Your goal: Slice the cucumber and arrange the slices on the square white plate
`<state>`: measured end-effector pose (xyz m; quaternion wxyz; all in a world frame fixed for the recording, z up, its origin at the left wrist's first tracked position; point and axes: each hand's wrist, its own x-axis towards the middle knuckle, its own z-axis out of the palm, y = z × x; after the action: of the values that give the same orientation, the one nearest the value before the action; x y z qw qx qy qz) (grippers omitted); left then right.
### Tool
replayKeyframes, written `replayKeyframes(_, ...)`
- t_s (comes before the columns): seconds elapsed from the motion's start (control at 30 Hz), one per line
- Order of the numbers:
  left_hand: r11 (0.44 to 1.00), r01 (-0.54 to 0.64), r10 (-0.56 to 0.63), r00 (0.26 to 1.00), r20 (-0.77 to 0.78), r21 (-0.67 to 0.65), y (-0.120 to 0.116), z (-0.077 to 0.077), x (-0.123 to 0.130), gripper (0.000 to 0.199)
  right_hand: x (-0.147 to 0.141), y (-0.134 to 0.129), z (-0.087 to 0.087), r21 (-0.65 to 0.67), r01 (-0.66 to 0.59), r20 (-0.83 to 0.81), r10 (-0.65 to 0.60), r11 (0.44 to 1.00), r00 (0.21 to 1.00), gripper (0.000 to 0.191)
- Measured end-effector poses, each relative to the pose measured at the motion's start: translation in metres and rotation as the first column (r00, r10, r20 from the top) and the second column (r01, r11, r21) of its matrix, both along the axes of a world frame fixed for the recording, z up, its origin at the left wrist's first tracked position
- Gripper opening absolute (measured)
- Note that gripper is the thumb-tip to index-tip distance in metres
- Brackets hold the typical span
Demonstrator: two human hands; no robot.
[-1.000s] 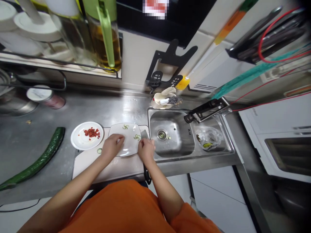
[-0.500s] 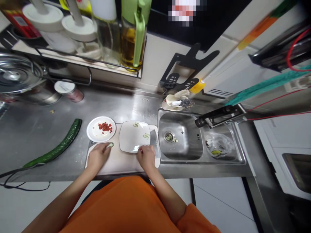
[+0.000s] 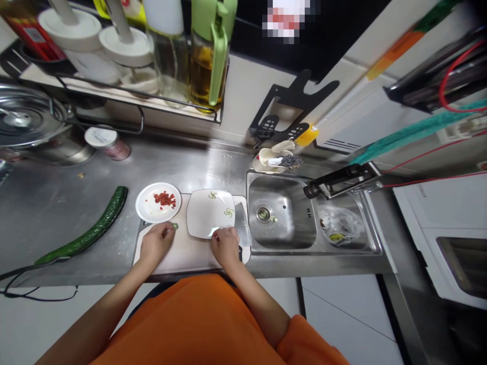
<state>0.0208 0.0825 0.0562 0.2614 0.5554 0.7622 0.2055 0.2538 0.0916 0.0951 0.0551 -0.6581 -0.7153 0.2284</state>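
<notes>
On my feed the square plate (image 3: 209, 218) comes through white, with green swirls (image 3: 229, 213) and a thin dark edge. I see a green rim on the slice (image 3: 175, 226), deep green on the cucumber (image 3: 91, 233), and red on the bits (image 3: 165, 199) over a white round plate (image 3: 144, 210). I read the shirt (image 3: 198, 324) as plain orange, the counter (image 3: 61, 203) as grey, the board (image 3: 186, 258) as off-white, and the oil (image 3: 201, 76) as amber.

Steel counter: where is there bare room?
The counter is mostly bare between the cucumber and cutting board, and behind the round plate, right of the jar. The board is crowded: square plate, knife, left hand, right hand.
</notes>
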Motion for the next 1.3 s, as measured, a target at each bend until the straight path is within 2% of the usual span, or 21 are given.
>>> replayKeyframes(0.1,0.998,-0.015,0.021,0.995,0.100,-0.067,0.002,0.003,-0.001,0.021,-0.004,0.002,0.001,-0.004,-0.019,-0.054,0.019,1.000,0.998,0.012)
replayKeyframes(0.17,0.993,-0.008,0.033,0.974,0.223,-0.115,0.005,0.007,0.000,0.025,-0.007,0.005,0.001,-0.013,-0.046,-0.120,0.044,0.999,0.992,0.012)
replayKeyframes(0.27,0.979,0.050,0.044,0.896,0.442,-0.199,0.013,0.017,0.007,0.031,-0.015,0.012,0.003,-0.030,-0.089,-0.250,0.079,0.996,0.965,0.012)
replayKeyframes(0.37,0.952,0.160,0.027,0.807,0.590,-0.262,0.024,0.026,0.017,0.032,-0.022,0.020,0.007,-0.044,-0.088,-0.367,0.066,0.995,0.928,0.011)
replayKeyframes(0.53,0.906,0.318,-0.050,0.736,0.675,-0.279,0.038,0.032,0.033,0.031,-0.022,0.031,0.013,-0.149,-0.025,-0.457,-0.046,0.989,0.888,0.012)
replayKeyframes(0.73,0.908,0.307,-0.020,0.711,0.703,-0.285,0.045,0.036,0.044,0.039,-0.008,0.033,0.006,-0.309,0.079,-0.476,-0.226,0.948,0.850,0.012)
replayKeyframes(0.8,0.901,0.289,0.031,0.703,0.710,-0.325,0.046,0.036,0.047,0.042,-0.004,0.033,0.004,-0.303,0.081,-0.509,-0.233,0.950,0.828,0.012)
replayKeyframes(0.9,0.859,0.234,0.192,0.677,0.710,-0.455,0.047,0.035,0.052,0.047,0.002,0.035,0.004,-0.244,0.062,-0.540,-0.189,0.968,0.820,0.011)
replayKeyframes(1.03,0.739,0.245,0.410,0.575,0.708,-0.628,0.049,0.034,0.060,0.044,0.007,0.037,0.009,-0.171,0.033,-0.509,-0.117,0.985,0.853,0.011)
replayKeyframes(1.1,0.703,0.244,0.499,0.500,0.708,-0.668,0.051,0.035,0.063,0.039,0.008,0.038,0.012,-0.159,0.031,-0.500,-0.107,0.987,0.859,0.011)
replayKeyframes(1.2,0.699,0.261,0.547,0.404,0.733,-0.665,0.053,0.035,0.066,0.034,0.009,0.037,0.012,-0.155,0.055,-0.510,-0.127,0.986,0.850,0.010)
replayKeyframes(1.3,0.716,0.269,0.544,0.365,0.756,-0.645,0.054,0.031,0.068,0.033,0.009,0.035,0.010,-0.167,0.080,-0.522,-0.157,0.983,0.838,0.010)
